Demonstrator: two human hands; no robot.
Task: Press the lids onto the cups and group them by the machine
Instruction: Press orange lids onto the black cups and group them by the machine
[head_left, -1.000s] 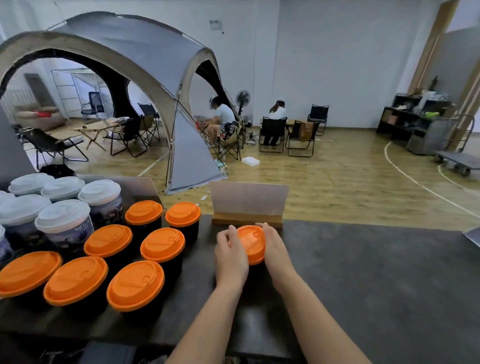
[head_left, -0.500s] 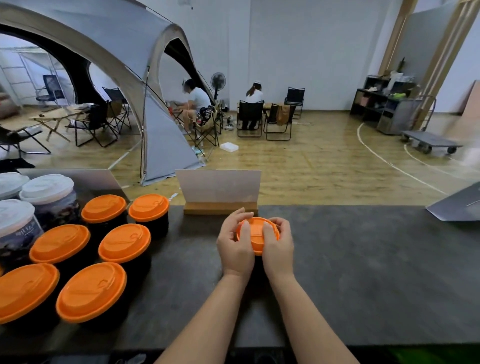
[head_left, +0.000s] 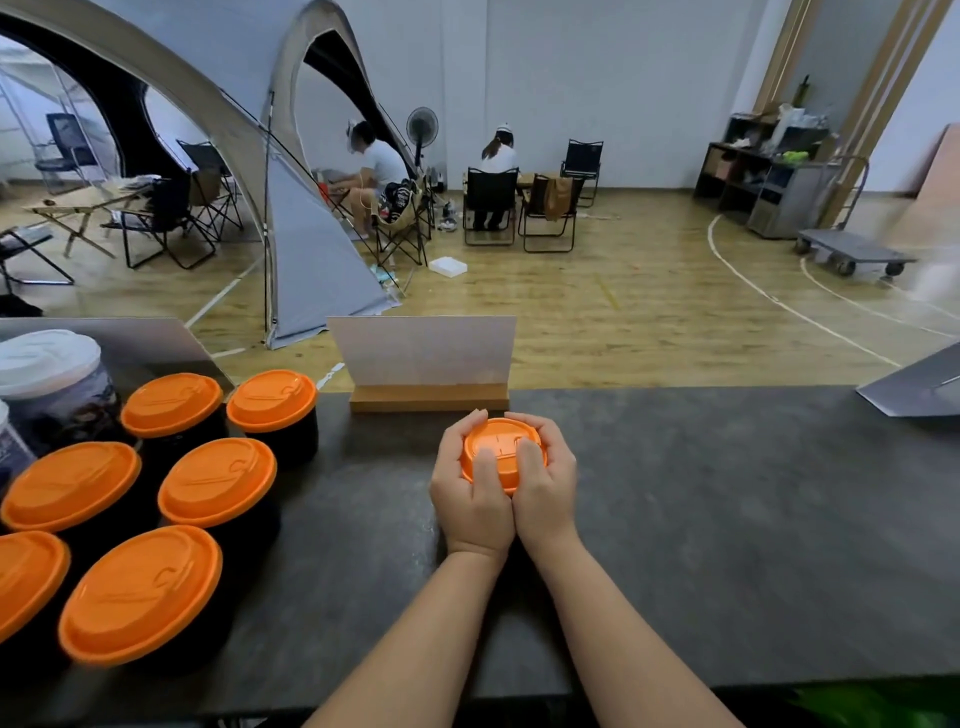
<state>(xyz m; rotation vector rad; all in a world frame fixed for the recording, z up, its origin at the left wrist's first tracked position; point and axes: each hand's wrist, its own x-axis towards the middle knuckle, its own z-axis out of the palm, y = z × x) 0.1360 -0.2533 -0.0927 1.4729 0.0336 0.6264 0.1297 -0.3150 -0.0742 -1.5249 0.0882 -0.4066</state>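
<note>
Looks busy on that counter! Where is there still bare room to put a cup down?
The widest bare stretch of dark counter runs right of the hands, up to the grey panel at the far right corner. A narrower strip lies between the hands and the orange-lidded cups. The left side is crowded with them.

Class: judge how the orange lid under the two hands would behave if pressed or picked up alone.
The lid looks like thin moulded plastic, so probably light and slightly flexible. Both thumbs press its top while fingers cup its rim, suggesting it needs even pressure to seat. Its smooth surface may be a little slippery.
</note>
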